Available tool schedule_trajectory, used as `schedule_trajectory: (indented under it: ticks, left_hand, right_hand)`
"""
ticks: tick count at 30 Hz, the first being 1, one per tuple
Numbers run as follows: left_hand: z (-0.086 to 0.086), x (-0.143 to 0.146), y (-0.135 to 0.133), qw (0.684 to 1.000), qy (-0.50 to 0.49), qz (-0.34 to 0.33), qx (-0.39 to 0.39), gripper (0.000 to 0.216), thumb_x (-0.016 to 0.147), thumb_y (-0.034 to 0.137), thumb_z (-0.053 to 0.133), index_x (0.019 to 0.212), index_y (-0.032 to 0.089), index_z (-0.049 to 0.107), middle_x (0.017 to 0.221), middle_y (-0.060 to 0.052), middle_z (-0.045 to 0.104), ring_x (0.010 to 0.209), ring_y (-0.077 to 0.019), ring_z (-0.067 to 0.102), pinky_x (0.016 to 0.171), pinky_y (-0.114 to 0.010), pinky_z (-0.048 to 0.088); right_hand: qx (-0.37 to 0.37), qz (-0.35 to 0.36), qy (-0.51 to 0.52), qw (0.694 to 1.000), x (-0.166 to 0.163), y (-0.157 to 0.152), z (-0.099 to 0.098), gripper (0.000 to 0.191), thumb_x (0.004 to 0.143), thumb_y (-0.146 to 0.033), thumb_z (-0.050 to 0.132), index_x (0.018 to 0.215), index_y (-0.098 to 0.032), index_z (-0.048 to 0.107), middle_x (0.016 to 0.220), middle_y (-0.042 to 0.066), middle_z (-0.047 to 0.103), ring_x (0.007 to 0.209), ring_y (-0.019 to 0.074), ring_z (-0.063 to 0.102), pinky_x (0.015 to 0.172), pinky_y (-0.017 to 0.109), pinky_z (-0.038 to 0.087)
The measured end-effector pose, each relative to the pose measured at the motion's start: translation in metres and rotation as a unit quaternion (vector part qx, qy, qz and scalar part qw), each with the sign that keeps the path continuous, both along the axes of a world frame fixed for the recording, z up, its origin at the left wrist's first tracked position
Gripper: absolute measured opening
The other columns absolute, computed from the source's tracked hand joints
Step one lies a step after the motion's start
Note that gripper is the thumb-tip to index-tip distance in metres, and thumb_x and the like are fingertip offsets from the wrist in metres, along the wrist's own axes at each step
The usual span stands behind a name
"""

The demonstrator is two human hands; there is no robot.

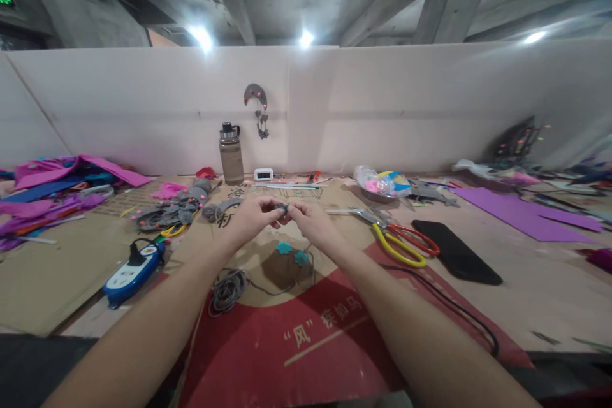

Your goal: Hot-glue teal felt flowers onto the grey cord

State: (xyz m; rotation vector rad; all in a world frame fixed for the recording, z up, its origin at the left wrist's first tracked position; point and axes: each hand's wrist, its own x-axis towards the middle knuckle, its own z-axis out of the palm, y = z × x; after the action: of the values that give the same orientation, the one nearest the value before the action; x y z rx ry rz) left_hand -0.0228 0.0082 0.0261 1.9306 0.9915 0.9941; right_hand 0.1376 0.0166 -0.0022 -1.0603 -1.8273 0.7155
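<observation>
Both my hands meet above the cardboard (268,255), pinching a small grey felt piece (281,208) between them. My left hand (253,217) holds it from the left with fingers closed. From the right, my right hand (310,220) pinches the same piece. Below them lie two small teal felt flowers (292,252) and a coil of grey cord (229,287), with a thin strand running up toward the hands.
Yellow- and red-handled scissors (401,245) and a black phone (456,252) lie to the right. A blue and white power strip (134,271) sits left, near grey felt pieces (172,210). A brown bottle (231,156) stands by the white wall. Purple sheets (521,213) lie far right.
</observation>
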Motion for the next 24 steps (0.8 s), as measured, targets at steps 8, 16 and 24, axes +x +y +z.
schedule_trajectory:
  ticks: [8, 16, 24]
  left_hand:
    - [-0.0033, 0.0001, 0.0011, 1.0, -0.019, 0.009, -0.014, 0.018, 0.074, 0.028, 0.061, 0.083, 0.013, 0.066, 0.073, -0.005, 0.068, 0.067, -0.0139, 0.063, 0.06, -0.024, 0.051]
    - [-0.0059, 0.0002, 0.0025, 1.0, 0.001, 0.014, 0.012, 0.017, 0.075, 0.026, 0.059, 0.084, 0.013, 0.066, 0.073, -0.006, 0.068, 0.067, -0.0143, 0.063, 0.059, -0.025, 0.052]
    - [-0.0075, 0.001, 0.004, 1.0, 0.001, 0.018, 0.009, 0.016, 0.075, 0.024, 0.059, 0.084, 0.014, 0.066, 0.072, -0.004, 0.068, 0.065, -0.013, 0.063, 0.061, -0.024, 0.052]
  right_hand:
    - [-0.022, 0.011, 0.024, 0.999, 0.0, -0.0017, 0.0012, 0.029, 0.082, -0.027, 0.041, 0.062, -0.018, 0.06, 0.057, -0.001, 0.055, 0.051, 0.01, 0.045, 0.054, 0.023, 0.034]
    - [-0.013, 0.0, 0.014, 1.0, 0.0001, 0.0003, -0.0001, 0.029, 0.082, -0.029, 0.041, 0.061, -0.018, 0.06, 0.054, -0.001, 0.053, 0.054, 0.0113, 0.047, 0.055, 0.023, 0.035]
    - [-0.011, -0.011, -0.016, 1.0, 0.0, -0.0019, 0.0016, 0.028, 0.082, -0.027, 0.04, 0.065, -0.017, 0.06, 0.066, 0.001, 0.06, 0.064, 0.0123, 0.052, 0.06, 0.024, 0.036]
